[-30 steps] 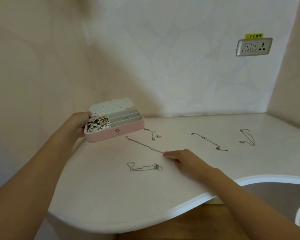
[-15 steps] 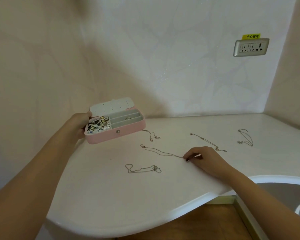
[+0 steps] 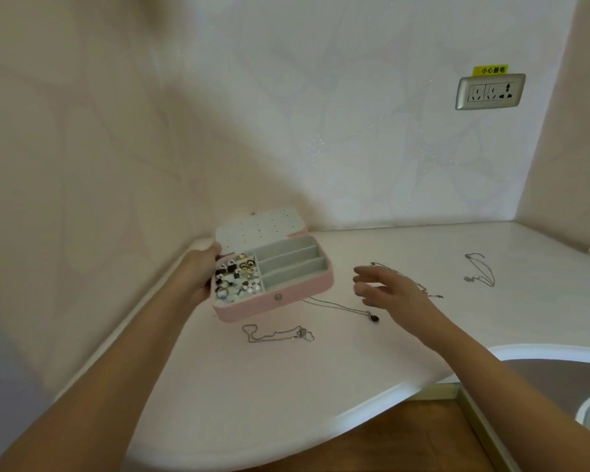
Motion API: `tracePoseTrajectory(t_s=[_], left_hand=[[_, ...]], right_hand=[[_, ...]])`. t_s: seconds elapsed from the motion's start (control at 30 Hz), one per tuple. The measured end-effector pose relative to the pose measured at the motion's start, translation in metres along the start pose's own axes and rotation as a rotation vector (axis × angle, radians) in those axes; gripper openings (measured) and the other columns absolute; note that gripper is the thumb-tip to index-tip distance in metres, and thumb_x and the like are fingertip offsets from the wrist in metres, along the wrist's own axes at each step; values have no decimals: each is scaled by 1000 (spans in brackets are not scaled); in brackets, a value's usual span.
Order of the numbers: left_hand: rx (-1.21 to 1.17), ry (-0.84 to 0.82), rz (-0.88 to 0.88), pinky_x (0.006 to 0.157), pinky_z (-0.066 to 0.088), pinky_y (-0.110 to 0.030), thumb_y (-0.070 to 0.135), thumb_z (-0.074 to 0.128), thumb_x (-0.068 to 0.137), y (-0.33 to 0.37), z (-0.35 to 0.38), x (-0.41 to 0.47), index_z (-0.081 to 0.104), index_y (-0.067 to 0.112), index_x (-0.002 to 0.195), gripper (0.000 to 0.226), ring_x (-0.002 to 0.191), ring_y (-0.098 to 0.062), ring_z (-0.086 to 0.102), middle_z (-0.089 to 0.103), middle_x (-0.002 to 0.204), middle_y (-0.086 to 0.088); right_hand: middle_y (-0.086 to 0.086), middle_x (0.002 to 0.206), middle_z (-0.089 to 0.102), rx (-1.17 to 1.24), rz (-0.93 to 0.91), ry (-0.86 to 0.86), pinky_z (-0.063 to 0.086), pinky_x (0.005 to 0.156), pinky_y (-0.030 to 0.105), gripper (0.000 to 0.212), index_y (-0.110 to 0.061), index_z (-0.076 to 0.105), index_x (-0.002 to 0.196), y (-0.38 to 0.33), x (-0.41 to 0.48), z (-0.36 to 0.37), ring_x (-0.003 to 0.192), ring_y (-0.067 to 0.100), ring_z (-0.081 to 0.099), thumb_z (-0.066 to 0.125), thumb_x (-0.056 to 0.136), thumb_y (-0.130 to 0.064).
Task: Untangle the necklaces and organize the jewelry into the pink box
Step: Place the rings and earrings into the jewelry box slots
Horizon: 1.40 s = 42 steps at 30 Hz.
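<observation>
My left hand (image 3: 201, 270) grips the left end of the open pink jewelry box (image 3: 273, 303) and holds it just above the white counter (image 3: 252, 386). Its left compartment is full of rings and earrings; three grey slots on the right look empty. My right hand (image 3: 385, 289) hovers open to the right of the box, holding nothing. A thin chain with a dark pendant (image 3: 373, 317) lies below that hand. Another chain (image 3: 280, 334) lies in front of the box. A third chain (image 3: 423, 287) shows behind my right hand, and one more (image 3: 479, 272) lies far right.
The counter sits in a wall corner, with a socket plate (image 3: 490, 92) on the back wall. A metal sink (image 3: 559, 373) is sunk in at the lower right, with a white rim of some vessel at the edge. Wooden floor shows below the counter's curved front.
My right hand let go of the pendant chain it was dragging and rose open beside the box. The box moved right and nearer, over the counter. The view shifted.
</observation>
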<state>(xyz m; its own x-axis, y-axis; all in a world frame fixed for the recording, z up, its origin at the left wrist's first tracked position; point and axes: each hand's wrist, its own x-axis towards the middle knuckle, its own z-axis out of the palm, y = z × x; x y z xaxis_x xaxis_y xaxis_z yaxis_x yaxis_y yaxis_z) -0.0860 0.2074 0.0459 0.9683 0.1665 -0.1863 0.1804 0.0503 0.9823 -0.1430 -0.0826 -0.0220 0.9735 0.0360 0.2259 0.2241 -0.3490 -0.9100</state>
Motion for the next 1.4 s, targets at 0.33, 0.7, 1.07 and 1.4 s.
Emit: tracePoseTrajectory(t_s=[0.33,0.7,1.07,1.4], left_hand=[[28,-99,-37,58,48,-36,20,40,102,-35,29,-31,54,-3,82,34,66,-26,62,64,72,-16],[171,-165,-12,65,51,-33,28,34,103,-67,32,-36,59,-3,102,39,73,-28,66,70,83,-16],[97,-184,-51,72,54,-40,21,41,102,-76,38,-29,54,-1,107,26,69,-24,64,67,85,-16],[-45,-192,-28,77,53,-39,18,44,101,-79,41,-24,56,4,103,19,77,-25,67,69,93,-14]], right_hand=[[-8,132,57,121,-122,-462,47,95,23,72,-32,41,139,-20,-30,9,122,10,53,72,75,-36],[-16,132,54,-152,0,105,38,94,20,43,-30,52,133,-22,-5,-1,113,1,53,60,91,-36],[9,127,61,-692,-6,-148,41,95,29,36,-9,62,124,-40,89,32,117,22,54,56,94,-27],[4,90,69,-605,-186,120,43,76,31,13,-11,75,87,-43,99,48,87,19,61,62,86,-16]])
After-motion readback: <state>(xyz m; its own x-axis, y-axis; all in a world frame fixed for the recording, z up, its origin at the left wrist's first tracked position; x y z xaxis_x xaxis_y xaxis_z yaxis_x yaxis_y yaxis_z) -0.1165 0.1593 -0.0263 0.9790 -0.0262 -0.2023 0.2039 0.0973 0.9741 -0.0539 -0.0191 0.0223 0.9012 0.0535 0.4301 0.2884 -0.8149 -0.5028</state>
